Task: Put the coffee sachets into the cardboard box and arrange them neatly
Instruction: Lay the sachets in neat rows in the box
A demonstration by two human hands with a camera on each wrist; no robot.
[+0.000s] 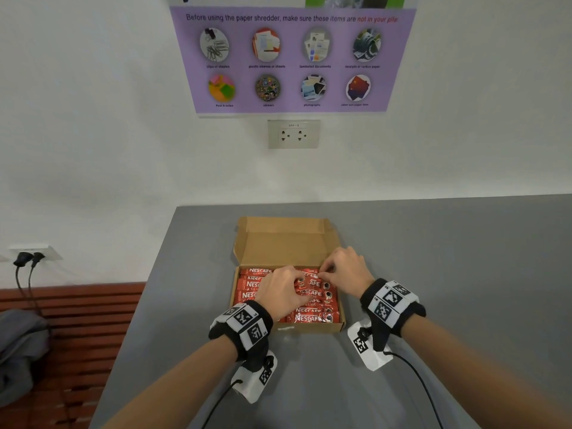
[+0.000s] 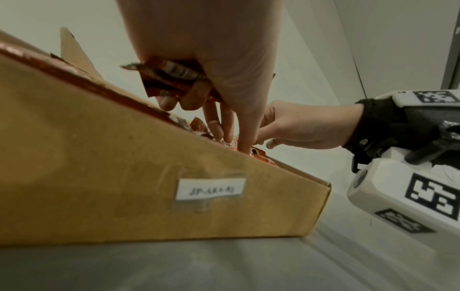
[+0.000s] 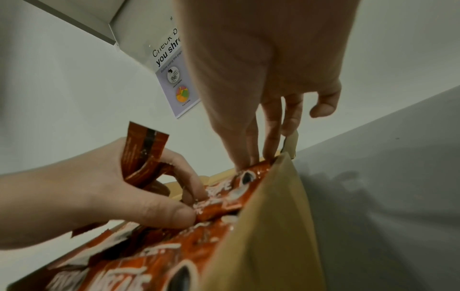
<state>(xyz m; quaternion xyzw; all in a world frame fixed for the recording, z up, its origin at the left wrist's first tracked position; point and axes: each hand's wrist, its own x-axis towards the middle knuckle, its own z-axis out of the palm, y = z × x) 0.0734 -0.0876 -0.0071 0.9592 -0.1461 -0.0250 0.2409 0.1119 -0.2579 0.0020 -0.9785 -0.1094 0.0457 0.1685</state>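
At far left a bench (image 1: 74,329) stands below a wall socket (image 1: 34,253) with two plugs in it. On the grey surface (image 1: 448,274) lies the open box (image 1: 334,328), its lid (image 1: 284,239) folded back toward the wall, a small white label (image 2: 210,189) taped on its near wall. Red sachets (image 1: 250,284) lie inside it in overlapping rows, lengthwise across the box. The left hand (image 1: 280,291) reaches over the middle of the box; its curled fingers clutch a few spare sachets (image 2: 171,76) against the palm, while thumb and forefinger pinch one sachet lying in the row, as the right wrist view shows. Just beside it, the right hand (image 1: 343,267) is at the far right corner of the box, its fingers (image 3: 270,126) nearly straight and pressing their tips down on the sachet ends there, grasping nothing. On the wall above hang a double socket (image 1: 293,134) and a purple poster (image 1: 294,57) about shredding.
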